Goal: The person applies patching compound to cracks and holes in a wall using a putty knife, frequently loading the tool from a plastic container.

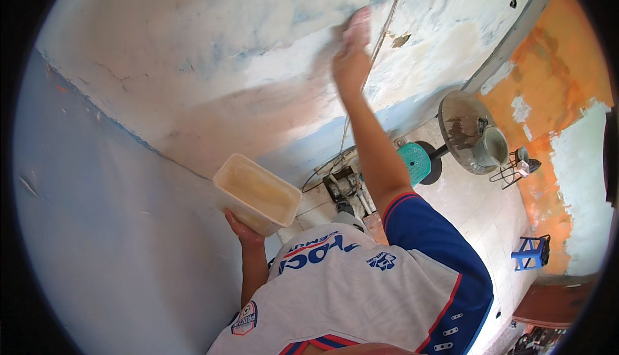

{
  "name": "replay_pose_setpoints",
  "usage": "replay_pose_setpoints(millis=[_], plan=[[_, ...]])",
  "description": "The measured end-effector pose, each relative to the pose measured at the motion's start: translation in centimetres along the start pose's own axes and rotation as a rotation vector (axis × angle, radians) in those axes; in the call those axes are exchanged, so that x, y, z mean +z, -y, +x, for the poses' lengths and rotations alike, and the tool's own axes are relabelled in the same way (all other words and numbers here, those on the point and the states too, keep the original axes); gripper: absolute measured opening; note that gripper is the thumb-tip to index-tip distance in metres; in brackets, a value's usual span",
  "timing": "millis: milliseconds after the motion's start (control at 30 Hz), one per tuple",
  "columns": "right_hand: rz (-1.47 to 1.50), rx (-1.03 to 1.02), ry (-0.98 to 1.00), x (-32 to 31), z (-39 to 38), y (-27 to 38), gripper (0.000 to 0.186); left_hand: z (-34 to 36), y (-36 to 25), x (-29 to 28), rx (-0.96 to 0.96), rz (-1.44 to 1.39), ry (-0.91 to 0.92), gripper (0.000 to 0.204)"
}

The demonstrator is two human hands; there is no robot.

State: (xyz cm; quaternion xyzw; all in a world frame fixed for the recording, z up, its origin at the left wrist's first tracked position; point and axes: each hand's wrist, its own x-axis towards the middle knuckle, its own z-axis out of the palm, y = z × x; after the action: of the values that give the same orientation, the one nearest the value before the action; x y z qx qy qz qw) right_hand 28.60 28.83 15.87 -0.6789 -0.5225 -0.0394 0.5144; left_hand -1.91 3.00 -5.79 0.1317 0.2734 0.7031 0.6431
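L grip: my L hand [244, 228] holds rect. tub [246, 212], well L of cable [389, 17].
R grip: my R hand [353, 68] holds blurred pinkish item [359, 26] at wall [258, 46], just L of cable.
Tub: pale contents [261, 191].

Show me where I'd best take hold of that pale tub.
I'd probably grip the tub by its upper-right long wall, coming from the picture's upper right, thumb over the rim: the left hand supports its lower-left side, and the open top leaves that edge exposed.
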Motion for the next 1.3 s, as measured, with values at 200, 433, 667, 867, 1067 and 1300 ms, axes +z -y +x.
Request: replay_pose_setpoints(millis=[200, 433, 667, 867, 1067, 1300], plan=[[0.294, -0.064, 0.065, -2.5, -5.8, 0.3, 0.040, -0.1, -0.1, 0.4, 0.044, -0.006, 0.015, 0.078], [0.020, -0.160, -0.062, 0.6, -1.0, -2.7, 0.042, -0.1, 0.8, 0.9, -0.004, 0.009, -0.030, 0.077], [0.228, -0.146, -0.276, -3.6, -1.0, -2.7, 0.037, -0.8, 0.8, 0.6, -0.003, 0.017, 0.027, 0.080], [-0.058, -0.264, -0.048, 1.9, -2.8, -4.9, 0.061, -0.6, 1.6, 0.5, -0.033, 0.025, 0.049, 0.082], [0.136, -0.168, -0.212, -2.4, -2.2, -4.0, 0.057, -1.1, 1.1, 0.6, -0.033, 0.005, 0.016, 0.082], [-0.214, -0.372, -0.191, 2.2, -2.4, -5.8, 0.062, -0.6, 1.5, 0.3, -0.033, 0.027, 0.004, 0.081]])
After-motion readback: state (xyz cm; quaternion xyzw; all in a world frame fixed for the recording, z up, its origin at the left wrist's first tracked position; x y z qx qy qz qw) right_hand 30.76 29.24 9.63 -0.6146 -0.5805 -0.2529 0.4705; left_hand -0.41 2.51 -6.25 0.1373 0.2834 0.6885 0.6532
